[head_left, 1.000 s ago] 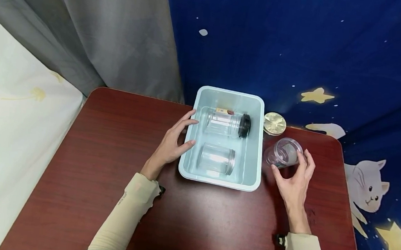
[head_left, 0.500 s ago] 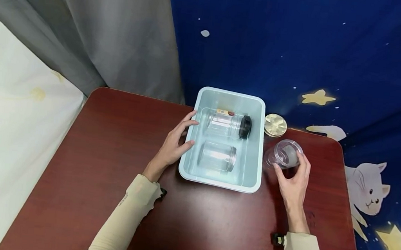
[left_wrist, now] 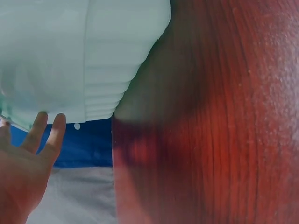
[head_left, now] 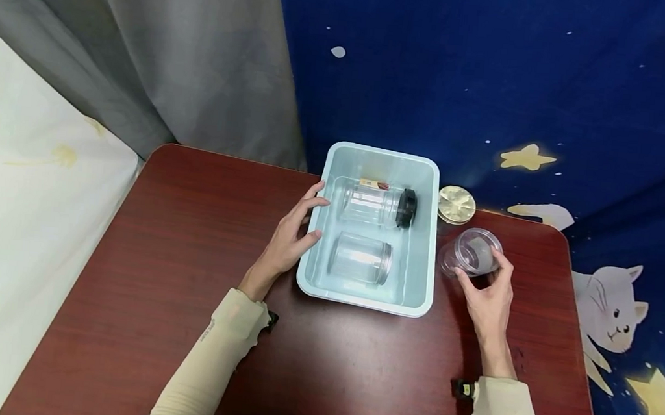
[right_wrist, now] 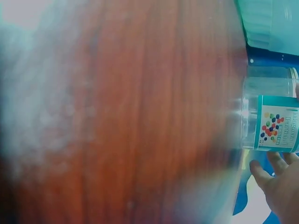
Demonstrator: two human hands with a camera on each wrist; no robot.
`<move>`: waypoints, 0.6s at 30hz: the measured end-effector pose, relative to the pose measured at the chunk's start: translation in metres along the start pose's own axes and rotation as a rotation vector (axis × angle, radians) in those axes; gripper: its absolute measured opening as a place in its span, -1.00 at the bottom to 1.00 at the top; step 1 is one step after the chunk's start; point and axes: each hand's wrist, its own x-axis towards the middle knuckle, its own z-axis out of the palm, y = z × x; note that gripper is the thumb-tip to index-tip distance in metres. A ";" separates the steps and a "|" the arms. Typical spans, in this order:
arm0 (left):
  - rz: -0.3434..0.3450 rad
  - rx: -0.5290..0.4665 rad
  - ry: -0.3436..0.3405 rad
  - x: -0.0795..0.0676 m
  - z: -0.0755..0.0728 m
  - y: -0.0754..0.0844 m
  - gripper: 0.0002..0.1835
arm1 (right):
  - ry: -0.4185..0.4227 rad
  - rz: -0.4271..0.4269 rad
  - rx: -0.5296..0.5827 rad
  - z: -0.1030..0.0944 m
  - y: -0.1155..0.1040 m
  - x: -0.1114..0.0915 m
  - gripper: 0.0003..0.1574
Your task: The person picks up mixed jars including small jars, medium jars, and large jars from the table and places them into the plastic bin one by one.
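A clear plastic jar (head_left: 471, 254) stands on the table right of a pale blue bin (head_left: 363, 303), its round mouth facing up. My right hand (head_left: 490, 301) holds it near the mouth, thumb in front and fingers on the right. In the right wrist view the jar's label (right_wrist: 278, 123) has a teal border and coloured dots. My left hand (head_left: 285, 246) rests on the bin's left rim with fingers spread and fairly straight. Inside the bin lie a clear jar with a black lid (head_left: 406, 209) and, nearer, another clear jar (head_left: 360, 258), both on their sides.
Gold-coloured round lids (head_left: 456, 205) lie stacked at the table's back edge, behind the held jar. A small yellow printed piece (head_left: 373, 185) shows behind the black-lidded jar. Grey (head_left: 203, 60) and blue (head_left: 408, 63) curtains hang behind the brown table (head_left: 320, 369).
The nearer jar in the bin has rolled slightly toward the back. My right hand has shifted a little left around the standing jar. My left hand has stayed on the rim.
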 end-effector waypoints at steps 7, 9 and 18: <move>0.014 0.029 -0.001 -0.002 0.004 -0.021 -0.50 | 0.026 0.032 -0.057 -0.003 0.018 0.002 0.04; 0.017 0.061 -0.003 -0.003 0.005 -0.029 -0.49 | 0.047 0.041 -0.060 -0.005 0.017 0.002 0.03; 0.001 0.078 0.003 -0.005 0.005 -0.040 -0.48 | 0.035 0.012 -0.029 -0.011 -0.028 0.002 -0.05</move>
